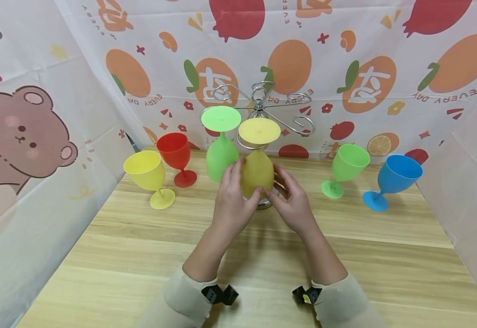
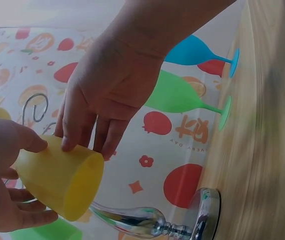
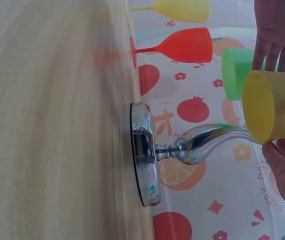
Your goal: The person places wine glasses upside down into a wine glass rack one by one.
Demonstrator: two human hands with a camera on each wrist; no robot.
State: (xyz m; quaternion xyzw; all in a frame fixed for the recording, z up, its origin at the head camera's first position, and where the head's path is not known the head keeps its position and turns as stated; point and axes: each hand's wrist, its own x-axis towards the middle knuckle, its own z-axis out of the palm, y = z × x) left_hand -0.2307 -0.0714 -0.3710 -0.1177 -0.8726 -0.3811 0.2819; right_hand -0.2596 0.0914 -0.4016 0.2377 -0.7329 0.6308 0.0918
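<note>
Pale sleeves (image 1: 181,298) noted nearest the camera, a small black device (image 1: 230,295) worn at each cuff. Beyond these, an inverted yellow goblet (image 1: 258,175) is held, foot up and rim down, above the round base (image 3: 146,155) of a chrome rack (image 1: 259,105), clear of the counter (image 1: 99,273). Left grip (image 1: 234,196): partly closed, fingers curved round the left of the bowl, thumb laid across the front. Right grip (image 1: 291,200): partly closed round the right of the same bowl, its thumb set near the other. Whether the stem is seated in a rack loop cannot be told. Just left of it, an inverted green goblet (image 1: 221,157) is hung foot up at the rack. On the counter are stood, at left, an upright yellow goblet (image 1: 146,171) and a red goblet (image 1: 175,152); at right, an upright green goblet (image 1: 348,164) and a blue goblet (image 1: 398,175). Fruit-printed cloth (image 1: 328,27) is hung behind
</note>
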